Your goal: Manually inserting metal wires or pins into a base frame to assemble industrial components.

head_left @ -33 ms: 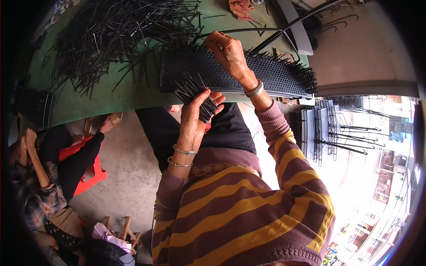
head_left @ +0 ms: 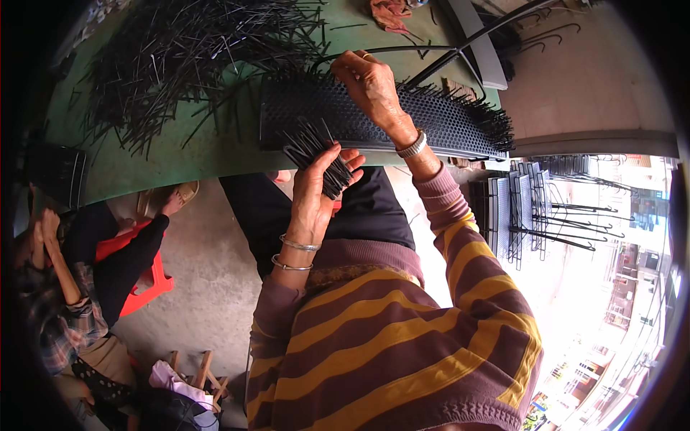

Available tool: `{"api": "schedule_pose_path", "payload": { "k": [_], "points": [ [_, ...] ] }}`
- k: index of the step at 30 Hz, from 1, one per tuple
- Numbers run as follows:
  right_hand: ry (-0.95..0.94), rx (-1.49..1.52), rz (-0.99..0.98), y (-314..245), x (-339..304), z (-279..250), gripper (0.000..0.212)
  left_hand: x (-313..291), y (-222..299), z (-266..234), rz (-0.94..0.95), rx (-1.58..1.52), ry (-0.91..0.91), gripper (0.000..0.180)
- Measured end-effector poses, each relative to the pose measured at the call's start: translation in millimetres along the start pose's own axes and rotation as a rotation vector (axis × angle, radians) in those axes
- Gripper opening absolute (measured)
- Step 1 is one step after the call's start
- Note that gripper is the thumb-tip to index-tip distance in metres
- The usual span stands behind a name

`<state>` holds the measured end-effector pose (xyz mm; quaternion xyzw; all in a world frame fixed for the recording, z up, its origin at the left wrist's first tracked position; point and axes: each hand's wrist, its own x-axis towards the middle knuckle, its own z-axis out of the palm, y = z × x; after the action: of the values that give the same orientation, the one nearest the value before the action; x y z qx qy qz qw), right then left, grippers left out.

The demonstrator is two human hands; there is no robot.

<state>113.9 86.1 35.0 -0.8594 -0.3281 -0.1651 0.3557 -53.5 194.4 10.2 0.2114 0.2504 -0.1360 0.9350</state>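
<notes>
My left hand [head_left: 316, 176] is closed round a bundle of thin black strips [head_left: 311, 147], which fan out beyond the thumb and past the palm. A long black perforated panel [head_left: 305, 118] lies across the table in front of me, many short black pieces standing along its far side and right end. At that far side, left of the panel's middle, my right hand [head_left: 371, 87] is closed in a pinch. What its fingertips hold is hidden behind the hand. Bent black rods [head_left: 438, 68] rise from behind the panel.
A large heap of loose black strips [head_left: 180, 61] covers the far left of the green table [head_left: 133, 172]. A reddish cloth bundle [head_left: 390, 14] lies at the back. On the left sits another person [head_left: 68, 302] by a red stool [head_left: 154, 284]. Racks of panels [head_left: 517, 208] stand at right.
</notes>
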Motion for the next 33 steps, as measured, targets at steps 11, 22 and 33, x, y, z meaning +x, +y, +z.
{"api": "schedule_pose_path", "payload": {
  "k": [11,22,33],
  "points": [
    [0.114,-0.206,0.087,-5.5,-10.8,3.7,0.009,-5.1,0.1,2.2,0.004,0.069,0.032,0.018],
    [0.159,-0.464,-0.060,-1.0,-21.8,4.4,0.010,-17.5,-3.7,10.5,0.049,0.124,0.026,0.021],
    [0.075,-0.607,-0.018,-0.3,-23.0,14.2,0.018,-20.2,-7.3,10.3,0.042,0.075,0.042,0.016]
  ]
}}
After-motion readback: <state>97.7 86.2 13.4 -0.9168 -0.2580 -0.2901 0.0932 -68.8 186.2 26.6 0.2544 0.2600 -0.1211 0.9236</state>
